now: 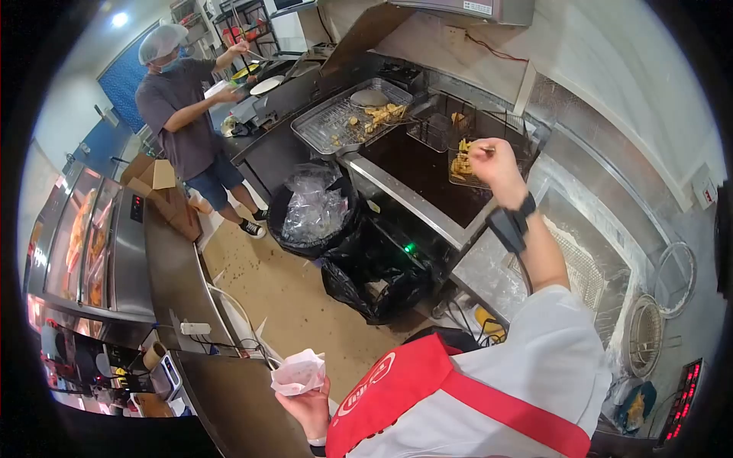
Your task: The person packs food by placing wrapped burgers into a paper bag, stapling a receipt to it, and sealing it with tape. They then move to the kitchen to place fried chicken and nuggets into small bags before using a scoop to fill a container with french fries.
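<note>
My left hand point(311, 410) is low in the view, its fingers wrapped round a small white paper bag point(299, 374) with its mouth facing up. Ahead of me, my right hand point(495, 166) is stretched over the fryer. Its fingers are curled together, and what lies between them is too small to make out. Just below and beside those fingers, golden fries point(461, 163) lie in a wire fryer basket point(467, 182). A second wire basket point(430, 135) sits to its left over the dark oil point(416, 169).
A wire-racked tray point(314, 130) with fried pieces adjoins the fryer. Two black-bagged bins point(382, 294) stand below it. At right is a floured metal basin point(603, 229). A co-worker point(183, 114) in a hair cover works at a griddle. A heated display cabinet point(126, 259) stands left.
</note>
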### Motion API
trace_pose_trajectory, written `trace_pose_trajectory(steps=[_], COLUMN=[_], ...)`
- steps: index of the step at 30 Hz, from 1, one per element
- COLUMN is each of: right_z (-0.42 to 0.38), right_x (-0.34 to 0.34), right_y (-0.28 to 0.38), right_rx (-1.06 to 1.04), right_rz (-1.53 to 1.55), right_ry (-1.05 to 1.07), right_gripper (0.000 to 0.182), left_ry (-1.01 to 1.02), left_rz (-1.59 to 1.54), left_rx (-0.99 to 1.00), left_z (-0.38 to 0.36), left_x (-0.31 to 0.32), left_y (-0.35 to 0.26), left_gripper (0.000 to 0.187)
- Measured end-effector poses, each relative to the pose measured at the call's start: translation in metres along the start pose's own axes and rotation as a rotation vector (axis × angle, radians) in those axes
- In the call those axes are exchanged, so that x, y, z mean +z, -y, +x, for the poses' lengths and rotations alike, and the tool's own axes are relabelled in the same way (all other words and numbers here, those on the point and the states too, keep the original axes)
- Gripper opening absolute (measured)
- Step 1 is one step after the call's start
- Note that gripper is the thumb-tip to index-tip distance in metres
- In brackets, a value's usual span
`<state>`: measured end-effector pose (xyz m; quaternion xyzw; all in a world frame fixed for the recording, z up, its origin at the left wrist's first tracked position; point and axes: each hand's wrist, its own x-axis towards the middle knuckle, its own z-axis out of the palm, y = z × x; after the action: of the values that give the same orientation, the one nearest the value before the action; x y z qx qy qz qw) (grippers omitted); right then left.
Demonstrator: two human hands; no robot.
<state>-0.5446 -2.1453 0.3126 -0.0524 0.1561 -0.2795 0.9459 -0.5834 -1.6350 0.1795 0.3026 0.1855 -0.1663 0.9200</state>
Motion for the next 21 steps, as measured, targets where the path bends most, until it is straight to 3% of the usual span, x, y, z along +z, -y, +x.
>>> trace_pose_trajectory(steps=[2,3,5,7,8,11,13,16,18,21], right_z=[0.010,0.043,0.142,0.092,0.060,0.018,0.025,0.094,0.066,0.006], right_x=[-0.002,-0.019,-0.063,-0.017,0.003,0.006,0.005,-0.034,-0.003,0.003], right_y=[-0.002,0.003,0.031,0.024,0.019,0.010,0.006,0.019,0.007,-0.019], right_rx=[-0.043,-0.051,-0.070,-0.094,-0.110,-0.043,-0.069,-0.217,-0.176,-0.141], right_rz=[-0.085,-0.132,-0.024,-0.072,-0.123,-0.191,-0.191,-0.263,-0.276,-0.286], right_ry=[0.052,0.115,-0.017,-0.080,-0.176,-0.066,-0.155,-0.070,-0.079,-0.083], right_gripper=[0.014,0.014,0.014,0.013,0.013,0.013,0.013,0.012,0.011,0.013], left_ry=[-0.019,-0.002,0.013,-0.080,0.015,-0.048,-0.054,-0.065,0.030,-0.030], left_rz=[-0.019,-0.027,-0.021,0.034,0.055,0.017,0.011,0.041,0.054,0.033], left_rx=[-0.025,-0.040,-0.069,-0.016,-0.011,-0.012,-0.030,-0.047,-0.034,-0.021], left_z=[0.002,0.006,-0.001,0.000,0.001,0.001,0.005,-0.005,0.005,0.006], left_x=[-0.002,-0.009,-0.013,0.007,0.005,0.001,0.004,-0.002,0.002,0.000], left_y=[0.002,0.004,0.002,0.004,0.003,0.005,0.011,0.005,0.006,0.008], left_gripper=[0.048,0.048,0.048,0.049,0.047,0.046,0.047,0.047,0.048,0.048])
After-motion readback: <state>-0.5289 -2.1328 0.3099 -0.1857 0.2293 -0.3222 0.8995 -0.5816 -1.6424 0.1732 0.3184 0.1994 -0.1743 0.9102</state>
